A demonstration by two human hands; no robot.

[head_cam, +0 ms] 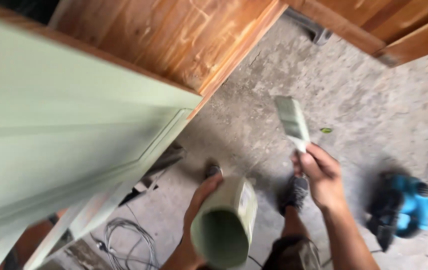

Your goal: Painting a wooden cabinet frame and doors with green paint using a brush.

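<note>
Beside the green-painted door panel (59, 130), my left hand (199, 200) grips the paint can (226, 225); my right hand (321, 175) holds the brush (292, 120) raised. Step: reloading. Next, I judge, bristles must dip squarely into the can.

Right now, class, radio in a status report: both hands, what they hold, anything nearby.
Left hand grips green paint can. Right hand holds paintbrush, bristles up. Green-painted door panel at left. Blue power tool on floor, right.
</note>
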